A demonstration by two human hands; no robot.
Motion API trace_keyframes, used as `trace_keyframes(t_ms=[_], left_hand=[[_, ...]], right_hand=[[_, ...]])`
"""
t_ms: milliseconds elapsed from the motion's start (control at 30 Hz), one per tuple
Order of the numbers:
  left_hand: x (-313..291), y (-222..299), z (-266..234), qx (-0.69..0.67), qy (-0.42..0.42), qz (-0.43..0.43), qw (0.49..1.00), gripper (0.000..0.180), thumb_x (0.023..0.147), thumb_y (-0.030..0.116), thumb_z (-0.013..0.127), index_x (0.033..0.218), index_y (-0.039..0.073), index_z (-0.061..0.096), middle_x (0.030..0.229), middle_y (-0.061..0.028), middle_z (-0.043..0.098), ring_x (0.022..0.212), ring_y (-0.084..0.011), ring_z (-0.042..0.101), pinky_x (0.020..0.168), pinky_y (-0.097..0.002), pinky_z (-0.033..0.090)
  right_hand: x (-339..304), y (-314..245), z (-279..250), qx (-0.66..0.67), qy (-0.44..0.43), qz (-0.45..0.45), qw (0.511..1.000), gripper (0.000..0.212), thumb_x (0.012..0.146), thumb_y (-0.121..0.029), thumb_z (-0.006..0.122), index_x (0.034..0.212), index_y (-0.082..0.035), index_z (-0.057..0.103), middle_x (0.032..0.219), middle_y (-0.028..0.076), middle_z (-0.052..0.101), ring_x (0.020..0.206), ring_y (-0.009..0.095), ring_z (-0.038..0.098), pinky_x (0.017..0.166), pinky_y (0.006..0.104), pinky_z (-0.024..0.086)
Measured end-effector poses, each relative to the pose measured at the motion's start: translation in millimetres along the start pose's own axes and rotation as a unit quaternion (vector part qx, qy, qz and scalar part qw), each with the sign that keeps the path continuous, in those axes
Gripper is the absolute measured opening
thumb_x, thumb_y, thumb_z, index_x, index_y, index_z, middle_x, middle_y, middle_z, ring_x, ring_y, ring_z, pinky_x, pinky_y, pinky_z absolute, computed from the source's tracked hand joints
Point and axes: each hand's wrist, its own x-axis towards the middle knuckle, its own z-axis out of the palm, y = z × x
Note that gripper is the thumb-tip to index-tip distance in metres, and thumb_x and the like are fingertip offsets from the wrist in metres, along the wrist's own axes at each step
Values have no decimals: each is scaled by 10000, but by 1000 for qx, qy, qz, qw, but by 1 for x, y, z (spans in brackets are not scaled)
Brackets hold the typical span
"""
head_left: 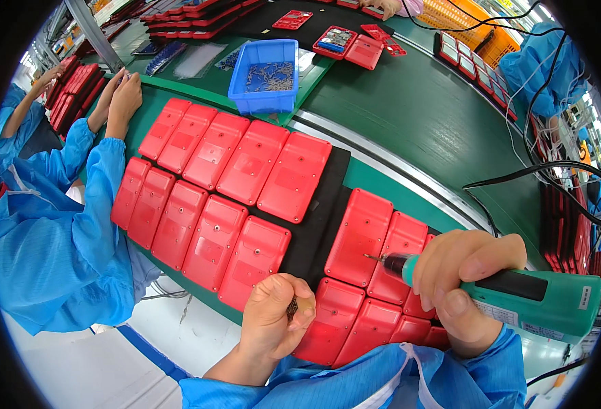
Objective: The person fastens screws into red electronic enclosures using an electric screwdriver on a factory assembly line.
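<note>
while left hand (263, 320) cups tiny screws (292, 308), right hand (458, 276) grips green-bodied, black-panelled screwdriver (561, 303)

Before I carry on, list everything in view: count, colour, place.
Left panels: ten, red, two rows, centre-left
Right panels: several, red, centre-right, partly hidden
Trays: at least two, black, beneath panels
Bin: one, blue, top centre, holding loose parts
Opened unit: one, red, top centre
Conveyor belt: one, green, upper right
Stacks: several, red, upper left
Crate: at least one, orange, upper right
Cables: several, black, right
Co-workers: at least two, blue sleeves, left
Electric screwdriver: one, green and black, lower right
Own sleeves: two, blue, bottom
Left hand: one, bare, lower centre, fingers around small dark pieces
Right hand: one, bare, right, fingers round the screwdriver
</note>
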Motion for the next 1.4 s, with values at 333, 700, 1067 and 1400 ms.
trace_keyframes(t_ms=[333, 700, 1067, 1400], left_hand=[[4, 0, 1, 37, 13, -26, 999, 310, 866, 251, 454, 1001, -14, 540, 608, -15, 422, 501, -64, 329, 460, -181, 281], [4, 2, 6, 71, 45, -36, 996, 247, 873, 129, 445, 1057, -24, 505, 748, -86, 532, 568, -69, 414, 458, -159, 301], [9, -1, 6, 35, 46, -40, 997, 202, 839, 224, 501, 845, 23, 522, 732, -65, 518, 541, -85, 383, 428, -173, 300], [2, -6, 24, 86, 32, -83, 992, 173, 844, 179, 508, 839, 9, 536, 685, -38, 500, 488, -57, 361, 424, -168, 282]], right_hand=[[3, -2, 12, 5, 68, 41, 997, 294, 728, -168, 645, 843, -99, 384, 541, 30, 455, 411, 134, 432, 381, 265, 358], [5, -1, 15, 14, 69, 76, 995, 316, 719, -185, 656, 842, -97, 379, 544, 29, 441, 415, 129, 420, 388, 262, 345], [19, 1, 13, -102, -64, 60, 991, 225, 741, 8, 543, 820, -80, 351, 562, 60, 459, 449, 136, 430, 443, 289, 396], [13, -4, 6, -112, -61, 89, 988, 185, 753, 24, 505, 827, -71, 365, 577, 60, 458, 452, 128, 434, 437, 263, 384]])
